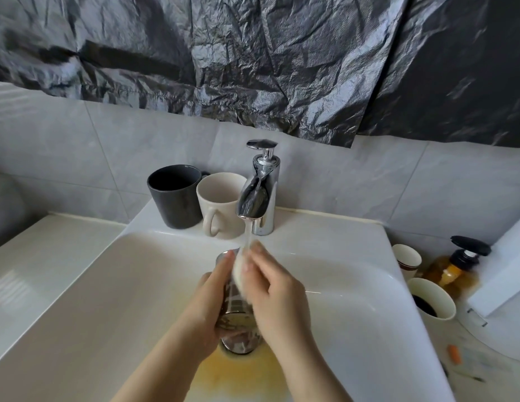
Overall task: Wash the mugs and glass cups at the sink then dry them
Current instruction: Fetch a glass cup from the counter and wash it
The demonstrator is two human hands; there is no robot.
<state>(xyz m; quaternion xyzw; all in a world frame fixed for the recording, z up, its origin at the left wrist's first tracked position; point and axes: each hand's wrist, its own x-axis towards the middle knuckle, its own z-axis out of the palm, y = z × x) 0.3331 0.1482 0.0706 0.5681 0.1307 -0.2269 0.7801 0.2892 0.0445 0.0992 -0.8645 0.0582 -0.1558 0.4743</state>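
Stain: a yellow-orange stain point(241, 369) spreads over the basin floor under both wrists.
Drain: a round metal drain point(238, 348) sits just below the hands, partly hidden by the cup's base.
Left hand: the left hand point(212, 306) curls its fingers round the clear glass cup point(235, 310), held tilted over the drain, mouth pointing away.
Right hand: the right hand point(277, 291) pinches a small white scrubbing pad point(239, 274) against the cup's upper side, near the rim.
Water: a thin stream of water point(247, 237) falls onto the pad and the right fingertips.
Basin: the white ceramic sink point(78, 285) slopes wide to the left of the left hand; its right rim runs near the right forearm.
Right ledge: past that rim stand a white cup holding dark liquid point(433, 297), a white cup with a brown band point(406, 258) and an amber bottle with a black pump point(456, 268), close together.
Tap: a chrome tap point(257, 198) rises just beyond the fingertips.
Back ledge: a dark grey mug point(174, 195) and a cream mug point(219, 201) stand touching, left of the tap, at the basin's back edge.
Wall: grey tiles, with a crumpled black plastic sheet point(253, 53) above.
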